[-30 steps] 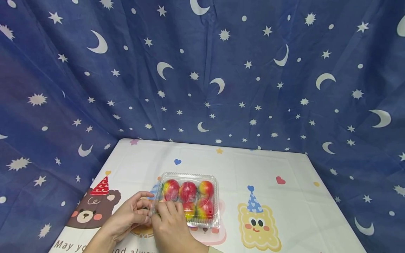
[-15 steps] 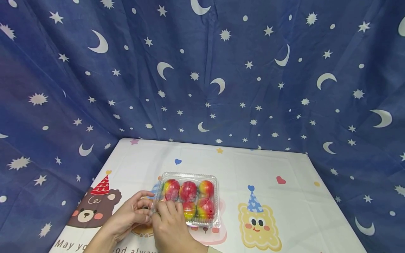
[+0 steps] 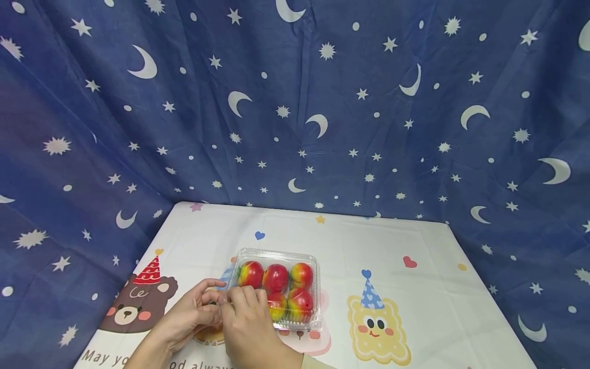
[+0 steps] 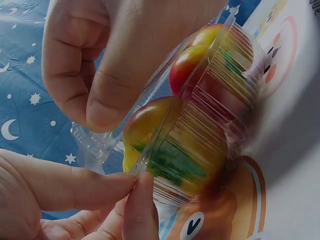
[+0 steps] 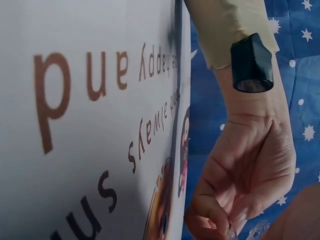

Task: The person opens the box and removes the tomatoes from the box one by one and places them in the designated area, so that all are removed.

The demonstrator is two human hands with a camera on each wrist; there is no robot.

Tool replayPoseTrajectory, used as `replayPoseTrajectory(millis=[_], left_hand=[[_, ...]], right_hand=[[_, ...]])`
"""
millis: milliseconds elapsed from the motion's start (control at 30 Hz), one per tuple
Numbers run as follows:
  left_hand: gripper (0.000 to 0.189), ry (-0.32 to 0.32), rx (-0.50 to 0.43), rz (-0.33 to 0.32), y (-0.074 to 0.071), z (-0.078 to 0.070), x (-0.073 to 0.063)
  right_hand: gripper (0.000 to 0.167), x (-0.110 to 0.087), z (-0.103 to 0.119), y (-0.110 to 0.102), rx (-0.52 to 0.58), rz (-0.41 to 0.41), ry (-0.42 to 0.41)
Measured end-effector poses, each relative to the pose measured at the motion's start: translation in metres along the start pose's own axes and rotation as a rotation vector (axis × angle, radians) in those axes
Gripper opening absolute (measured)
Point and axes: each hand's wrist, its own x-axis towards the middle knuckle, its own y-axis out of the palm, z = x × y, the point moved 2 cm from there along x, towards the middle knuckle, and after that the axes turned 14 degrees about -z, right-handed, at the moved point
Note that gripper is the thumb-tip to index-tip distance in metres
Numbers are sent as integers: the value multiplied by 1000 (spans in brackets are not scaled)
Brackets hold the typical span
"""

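Note:
A clear hinged plastic fruit box lies on the table, holding several shiny red-and-yellow fruits. My left hand is at its near left corner. Thumb and finger of that left hand pinch the box's rim in the left wrist view. Beside it, my right hand bends over the same corner and covers part of the box. In the right wrist view, the right hand's thumb and fingertips pinch a bit of clear plastic, seemingly the lid's edge.
A white tablecloth with cartoon prints covers the table. Dark blue curtains with moons and stars hang behind and along both sides. A dark device sits on the right wrist below a pale sleeve.
The glare over the fruits has faded, and the lid's far edge sits slightly higher. The right hand's fingers have risen a little; the left hand has hardly moved.

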Motion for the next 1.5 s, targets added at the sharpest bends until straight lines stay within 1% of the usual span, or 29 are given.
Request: replayPoseTrajectory(millis=[167, 400, 500, 633, 767, 933, 1167, 1367, 1500], left_hand=[[81, 11, -6, 4, -1, 1, -1], [83, 10, 10, -2, 1, 1, -1], [82, 11, 13, -2, 1, 0, -1], [80, 5, 16, -7, 1, 0, -1], [78, 8, 8, -6, -1, 0, -1], [76, 21, -10, 5, -1, 1, -2], [75, 17, -10, 4, -1, 0, -2], [74, 3, 8, -7, 1, -2, -2], [73, 5, 7, 1, 1, -2, -2]], right_hand=[[9, 0, 0, -1, 2, 1, 2], [7, 0, 0, -1, 11, 8, 6], [11, 1, 0, -2, 3, 1, 4], [15, 2, -1, -3, 9, -29, 5], [14, 3, -2, -4, 16, -61, 6], [16, 5, -2, -5, -14, -82, -5], [31, 5, -3, -6, -8, -115, -2], [35, 7, -4, -8, 6, -113, 6], [34, 8, -5, -10, 9, -118, 14]])
